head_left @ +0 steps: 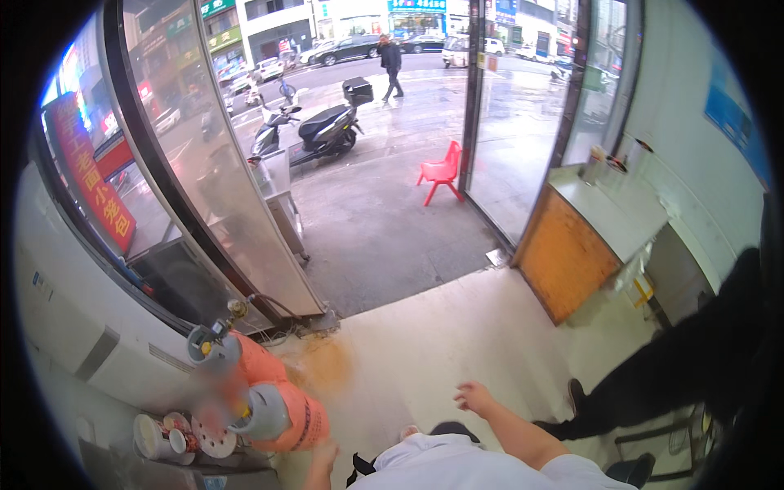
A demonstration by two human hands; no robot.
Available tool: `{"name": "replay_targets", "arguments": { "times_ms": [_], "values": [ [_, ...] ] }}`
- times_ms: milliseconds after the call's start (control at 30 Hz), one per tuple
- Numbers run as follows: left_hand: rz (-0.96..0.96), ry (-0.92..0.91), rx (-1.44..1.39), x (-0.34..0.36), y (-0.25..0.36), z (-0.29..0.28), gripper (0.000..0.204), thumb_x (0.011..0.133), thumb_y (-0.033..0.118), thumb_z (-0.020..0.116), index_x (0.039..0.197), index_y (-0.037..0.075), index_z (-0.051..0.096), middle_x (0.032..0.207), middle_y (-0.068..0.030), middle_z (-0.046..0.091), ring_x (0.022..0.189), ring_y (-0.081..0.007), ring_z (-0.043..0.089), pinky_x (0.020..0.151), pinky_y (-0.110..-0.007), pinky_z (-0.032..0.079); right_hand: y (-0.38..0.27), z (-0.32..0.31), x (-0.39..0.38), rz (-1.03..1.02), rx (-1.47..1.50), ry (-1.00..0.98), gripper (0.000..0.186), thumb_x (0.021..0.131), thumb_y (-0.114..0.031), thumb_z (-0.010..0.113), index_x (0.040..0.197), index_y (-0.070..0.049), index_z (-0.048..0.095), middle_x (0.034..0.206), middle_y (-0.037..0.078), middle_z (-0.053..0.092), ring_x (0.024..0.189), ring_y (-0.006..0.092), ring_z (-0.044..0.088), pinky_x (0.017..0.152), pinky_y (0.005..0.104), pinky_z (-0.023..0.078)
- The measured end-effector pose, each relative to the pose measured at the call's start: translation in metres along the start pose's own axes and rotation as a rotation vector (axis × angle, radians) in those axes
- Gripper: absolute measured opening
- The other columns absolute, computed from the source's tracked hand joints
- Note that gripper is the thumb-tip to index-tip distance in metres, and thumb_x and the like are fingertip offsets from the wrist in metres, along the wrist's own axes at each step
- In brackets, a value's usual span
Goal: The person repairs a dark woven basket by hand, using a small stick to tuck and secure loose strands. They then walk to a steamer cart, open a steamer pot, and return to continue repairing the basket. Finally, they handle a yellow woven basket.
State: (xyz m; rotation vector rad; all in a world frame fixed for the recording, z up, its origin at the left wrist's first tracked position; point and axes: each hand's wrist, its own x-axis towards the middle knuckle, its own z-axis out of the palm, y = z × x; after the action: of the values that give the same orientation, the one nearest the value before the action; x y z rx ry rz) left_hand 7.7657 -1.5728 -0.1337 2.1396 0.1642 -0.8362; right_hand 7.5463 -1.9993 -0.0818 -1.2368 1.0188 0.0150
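My right hand hangs in front of me above the pale floor. Its fingers are loosely bent and apart, with nothing seen in them. Low in the picture, my left hand is beside the nearer of two gas cylinders. I cannot make out its fingers or whether it touches anything. This nearer gas cylinder has an orange-red body and a grey top. Just behind it, another gas cylinder carries a valve and a hose.
An open doorway leads to wet pavement with a red plastic chair and a parked scooter. A wood-sided counter stands right. A person in dark trousers sits at the right, legs outstretched. Tubs lie at lower left. Someone walks outside.
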Motion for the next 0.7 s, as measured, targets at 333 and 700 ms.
{"name": "replay_targets", "arguments": {
  "times_ms": [333, 700],
  "values": [
    [0.541, -0.266, -0.137, 0.314, 0.549, 0.010, 0.035, 0.095, 0.020, 0.060, 0.123, -0.001, 0.062, 0.109, -0.0111, 0.070, 0.093, -0.0167, 0.067, 0.082, -0.031, 0.053, -0.092, -0.171, 0.355, 0.610, 0.836, 0.746, 0.030, 0.101, -0.023, 0.043, 0.087, -0.002, 0.060, 0.067, 0.008, 0.058, 0.055, 0.0177, 0.054, 0.044, 0.0293, 0.046],
    [0.134, 0.041, -0.776, 0.608, 0.718, -0.084, 0.024, 0.100, 0.019, 0.059, 0.121, 0.008, 0.061, 0.100, -0.0040, 0.068, 0.084, -0.0127, 0.066, 0.067, -0.024, 0.047, -0.566, 0.195, 0.721, 0.036, -0.011, -0.149, 0.040, 0.093, -0.004, 0.049, 0.133, -0.004, 0.052, 0.101, 0.016, 0.070, 0.065, 0.0191, 0.062, 0.056, 0.0334, 0.051]
  ]
}}
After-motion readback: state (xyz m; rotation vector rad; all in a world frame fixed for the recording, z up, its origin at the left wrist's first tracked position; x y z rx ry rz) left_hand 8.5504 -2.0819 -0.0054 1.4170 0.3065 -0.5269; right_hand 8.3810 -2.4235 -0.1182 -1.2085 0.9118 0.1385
